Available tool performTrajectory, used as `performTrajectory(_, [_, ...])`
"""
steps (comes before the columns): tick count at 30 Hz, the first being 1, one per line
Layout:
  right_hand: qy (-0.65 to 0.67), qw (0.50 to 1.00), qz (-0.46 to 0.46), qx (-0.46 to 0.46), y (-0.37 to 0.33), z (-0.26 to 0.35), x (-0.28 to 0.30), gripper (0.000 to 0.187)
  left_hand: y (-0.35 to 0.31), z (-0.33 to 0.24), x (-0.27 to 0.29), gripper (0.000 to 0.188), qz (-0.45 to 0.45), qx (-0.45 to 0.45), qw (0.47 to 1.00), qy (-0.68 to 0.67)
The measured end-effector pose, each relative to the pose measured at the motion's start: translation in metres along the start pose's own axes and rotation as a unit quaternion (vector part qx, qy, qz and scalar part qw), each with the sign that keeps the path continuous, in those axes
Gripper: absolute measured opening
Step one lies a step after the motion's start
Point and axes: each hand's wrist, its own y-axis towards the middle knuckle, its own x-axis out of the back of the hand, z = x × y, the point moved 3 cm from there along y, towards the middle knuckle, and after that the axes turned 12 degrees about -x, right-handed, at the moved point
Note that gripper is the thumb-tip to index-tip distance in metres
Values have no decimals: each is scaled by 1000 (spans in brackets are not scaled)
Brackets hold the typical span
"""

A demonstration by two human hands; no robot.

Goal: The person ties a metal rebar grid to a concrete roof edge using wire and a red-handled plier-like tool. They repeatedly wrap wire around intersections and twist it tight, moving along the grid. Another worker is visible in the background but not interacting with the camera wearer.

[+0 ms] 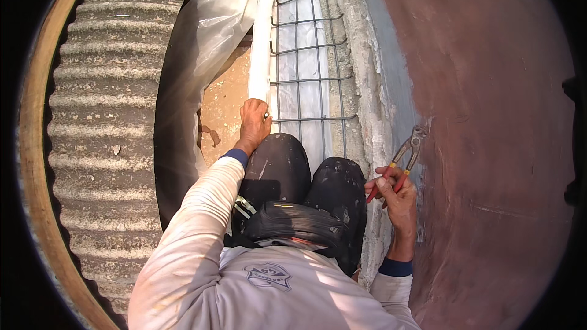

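Red-handled pliers (402, 151), legs spread, sit in your loosely closed right hand (401, 200), near the reddish surface (489, 116); your left hand (255, 123), partly curled, is at the white strip (263, 43) beside the steel mesh (298, 80), its grip, if any, impossible to tell.

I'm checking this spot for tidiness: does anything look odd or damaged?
Two things: the crumpled, translucent plastic sheet left of the long white strip lies bunched rather than flat, and the rough grey concrete edge right of the dark steel-rod grid looks ragged.
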Motion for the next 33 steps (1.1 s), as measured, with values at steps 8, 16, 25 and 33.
performTrajectory(8, [-476,872,35,-109,133,-28,-64,34,2,1,5,30,-6,9,1000,2])
performTrajectory(16, [-887,450,105,-29,242,18,-114,29,1,4,6,32,-29,13,999,-24])
performTrajectory(25, [-903,391,156,-83,273,-12,-133,46,2,4,10,29,-37,21,998,-38])
performTrajectory(33, [-920,381,93,-2,275,-23,-143,41,3,7,8,30,-35,24,999,-29])
